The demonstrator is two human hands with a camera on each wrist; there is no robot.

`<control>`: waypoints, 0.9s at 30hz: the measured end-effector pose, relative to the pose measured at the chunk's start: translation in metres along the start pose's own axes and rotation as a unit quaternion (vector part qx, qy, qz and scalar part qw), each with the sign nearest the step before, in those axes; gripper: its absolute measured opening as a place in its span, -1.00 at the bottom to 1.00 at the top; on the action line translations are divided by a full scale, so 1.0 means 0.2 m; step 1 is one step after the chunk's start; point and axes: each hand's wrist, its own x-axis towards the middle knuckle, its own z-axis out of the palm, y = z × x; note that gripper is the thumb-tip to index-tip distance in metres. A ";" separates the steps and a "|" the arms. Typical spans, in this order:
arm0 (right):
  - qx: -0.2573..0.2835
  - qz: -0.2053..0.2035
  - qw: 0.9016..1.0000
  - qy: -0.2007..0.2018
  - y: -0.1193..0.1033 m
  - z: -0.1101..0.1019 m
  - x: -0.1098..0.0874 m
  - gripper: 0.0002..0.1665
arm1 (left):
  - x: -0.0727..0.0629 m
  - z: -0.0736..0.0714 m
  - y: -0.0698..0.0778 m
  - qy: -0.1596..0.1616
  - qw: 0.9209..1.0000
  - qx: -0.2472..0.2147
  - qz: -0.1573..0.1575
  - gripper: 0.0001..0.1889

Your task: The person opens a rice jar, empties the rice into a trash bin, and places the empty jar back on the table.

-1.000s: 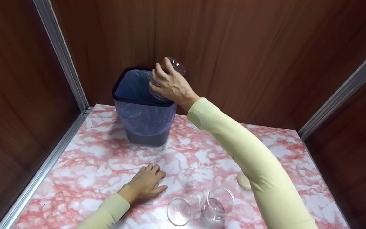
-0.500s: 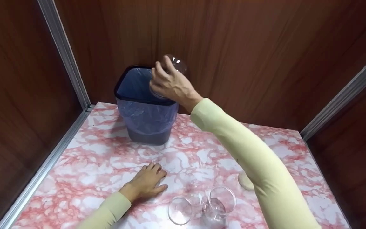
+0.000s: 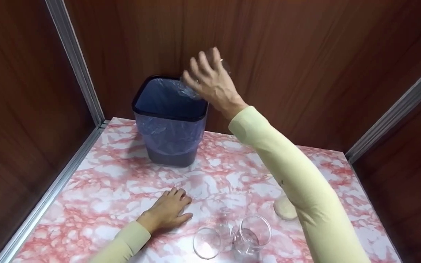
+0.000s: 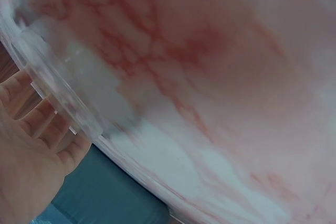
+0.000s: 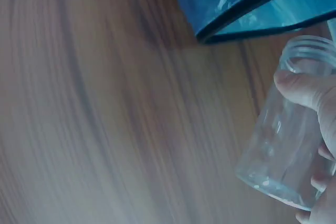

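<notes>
Brown wood-grain panels [image 3: 287,73] with grey metal strips [image 3: 79,62] at the corners close in a bench [image 3: 101,175] whose top is marbled red and white. At the back, against the panel side, stands a dark bin [image 3: 172,159] with a bluish bag [image 3: 170,137] folded over its sides and a black rim [image 3: 168,117]. Beside its right back corner the right hand [image 3: 215,82] is raised, and its grip is closed round a clear jar [image 5: 286,140], thumb near the neck and fingers curled about the body. The jar is tilted, its mouth end towards the bin (I cannot tell whether it touches the rim). The left hand [image 3: 168,211] rests on the bench, fingers relaxed and slightly spread, its grip loose and holding nothing. Near it are a clear round piece [image 3: 207,243] (too transparent to make out fully) and a clear glass [image 3: 247,243]. Farther right, a beige disc [image 3: 284,208] lies partly covered by the right sleeve [image 3: 305,186], pale yellow.
</notes>
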 end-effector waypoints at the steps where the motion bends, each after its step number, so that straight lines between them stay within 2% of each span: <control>1: -0.002 -0.009 1.000 0.001 -0.01 0.00 0.00 -0.39 | 0.00 0.00 0.00 0.002 1.000 0.001 -0.001 -0.57; 4: 0.001 -0.046 0.999 0.004 -0.06 0.02 -0.02 -0.41 | -0.01 0.01 0.00 -0.001 1.000 -0.003 -0.008 -0.56; 6: 0.007 -0.046 0.999 0.004 -0.07 0.04 -0.03 -0.37 | -0.01 0.01 0.00 -0.006 1.000 -0.007 -0.011 -0.56; 10: 0.030 0.002 1.000 0.007 -0.04 0.04 -0.05 -0.25 | 0.00 0.00 0.00 -0.032 0.999 -0.020 -0.018 -0.54; 12: 0.068 0.042 0.997 0.018 0.01 0.03 -0.06 -0.24 | 0.00 -0.01 -0.01 -0.044 0.999 -0.022 -0.022 -0.54; 14: 0.135 0.090 0.987 -0.006 0.07 0.00 -0.09 -0.15 | 0.01 -0.02 0.00 -0.050 0.998 -0.024 -0.023 -0.54; 15: 0.183 0.117 0.976 -0.021 0.10 -0.01 -0.11 -0.11 | 0.01 -0.02 0.00 -0.051 0.998 -0.024 -0.023 -0.54; 16: 0.236 0.145 0.960 -0.031 0.14 -0.02 -0.13 -0.07 | 0.01 -0.03 0.00 -0.050 0.998 -0.024 -0.023 -0.54; 17: 0.288 0.174 0.941 -0.044 0.17 -0.03 -0.16 -0.03 | 0.02 -0.03 0.00 -0.049 0.998 -0.025 -0.023 -0.54; 19: 0.379 0.222 0.896 -0.069 0.22 -0.03 -0.23 0.05 | 0.02 -0.03 0.00 -0.047 0.998 -0.027 -0.024 -0.55; 21: 0.448 0.252 0.856 -0.060 0.25 -0.02 -0.32 0.08 | 0.02 -0.04 0.00 -0.050 0.998 -0.031 -0.032 -0.56; 22: 0.471 0.261 0.841 -0.049 0.26 -0.01 -0.37 0.07 | 0.02 -0.04 0.00 -0.051 0.998 -0.032 -0.034 -0.56; 24: 0.497 0.274 0.823 -0.033 0.26 0.00 -0.46 0.08 | 0.02 -0.04 0.00 -0.050 0.998 -0.027 -0.040 -0.58; 27: 0.517 0.297 0.803 -0.019 0.26 -0.01 -0.60 0.07 | 0.04 -0.04 0.00 -0.045 0.998 -0.021 -0.045 -0.63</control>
